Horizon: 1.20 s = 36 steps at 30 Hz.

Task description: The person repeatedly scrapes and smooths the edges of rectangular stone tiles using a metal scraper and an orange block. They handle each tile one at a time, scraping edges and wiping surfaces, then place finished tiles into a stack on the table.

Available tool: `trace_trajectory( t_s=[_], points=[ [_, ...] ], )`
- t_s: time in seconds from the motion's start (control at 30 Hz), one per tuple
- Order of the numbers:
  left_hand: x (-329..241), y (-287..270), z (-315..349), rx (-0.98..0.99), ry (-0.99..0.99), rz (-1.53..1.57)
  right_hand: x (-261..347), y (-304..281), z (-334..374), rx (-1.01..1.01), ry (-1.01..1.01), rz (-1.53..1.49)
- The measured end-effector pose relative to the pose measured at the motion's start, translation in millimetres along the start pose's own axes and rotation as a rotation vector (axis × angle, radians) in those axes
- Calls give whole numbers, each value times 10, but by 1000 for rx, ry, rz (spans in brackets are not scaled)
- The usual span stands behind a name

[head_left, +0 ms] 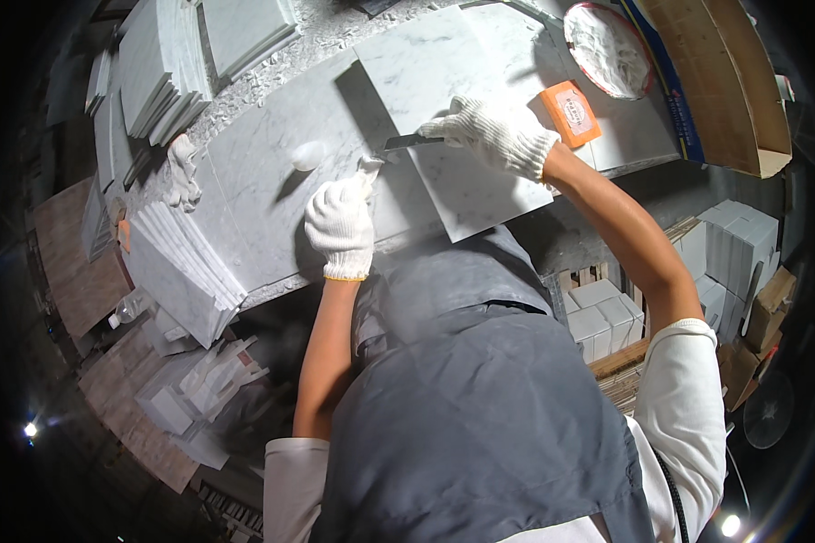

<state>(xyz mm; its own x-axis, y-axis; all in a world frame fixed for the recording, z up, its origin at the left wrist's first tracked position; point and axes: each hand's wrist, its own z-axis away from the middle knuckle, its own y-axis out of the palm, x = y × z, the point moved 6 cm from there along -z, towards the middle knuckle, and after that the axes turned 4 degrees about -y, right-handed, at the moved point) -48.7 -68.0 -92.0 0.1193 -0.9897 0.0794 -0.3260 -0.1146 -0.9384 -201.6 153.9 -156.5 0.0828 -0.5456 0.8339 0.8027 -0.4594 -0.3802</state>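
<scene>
My right hand (493,136), in a white knitted glove, is closed on a flat dark-bladed scraper (414,141). Its blade points left, over the edge of a grey-veined white marble tile (475,185). The tile lies at an angle on other marble slabs (254,172). My left hand (340,222), gloved the same way, is curled near the blade's tip. A narrow white part reaches up from it toward the blade; whether that is a glove finger or something held, I cannot make out. A small rounded translucent white object (309,156) sits on the slabs beyond my left hand.
An orange box (570,113) and a red-rimmed round tub (608,50) of white material lie right of the tile, beside a cardboard box (729,81). Stacked marble tiles (186,267) stand at the left. A crumpled white glove (183,172) lies near them. White blocks (598,321) sit below the bench.
</scene>
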Motion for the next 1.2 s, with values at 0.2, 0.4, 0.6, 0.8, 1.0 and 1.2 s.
trace_trajectory(
  t_s=[0.2, 0.4, 0.6, 0.8, 1.0, 1.2],
  points=[
    [174, -114, 55, -18, -114, 342, 255, -99, 142, -128, -238, -266],
    [258, -391, 89, -76, -392, 896, 283, -163, 307, -192, 28, -389],
    [222, -479, 39, 12, -756, 1237, 427, -134, 424, -281, 221, -562],
    [189, -552, -47, 135, -846, 1343, 410, -186, 494, -280, 154, -307],
    [138, -544, -107, 227, -805, 1398, 752, -29, 733, -299, -307, 498],
    [208, -517, -148, 297, -790, 1473, 520, 5, 1386, -500, -48, -152]
  ],
)
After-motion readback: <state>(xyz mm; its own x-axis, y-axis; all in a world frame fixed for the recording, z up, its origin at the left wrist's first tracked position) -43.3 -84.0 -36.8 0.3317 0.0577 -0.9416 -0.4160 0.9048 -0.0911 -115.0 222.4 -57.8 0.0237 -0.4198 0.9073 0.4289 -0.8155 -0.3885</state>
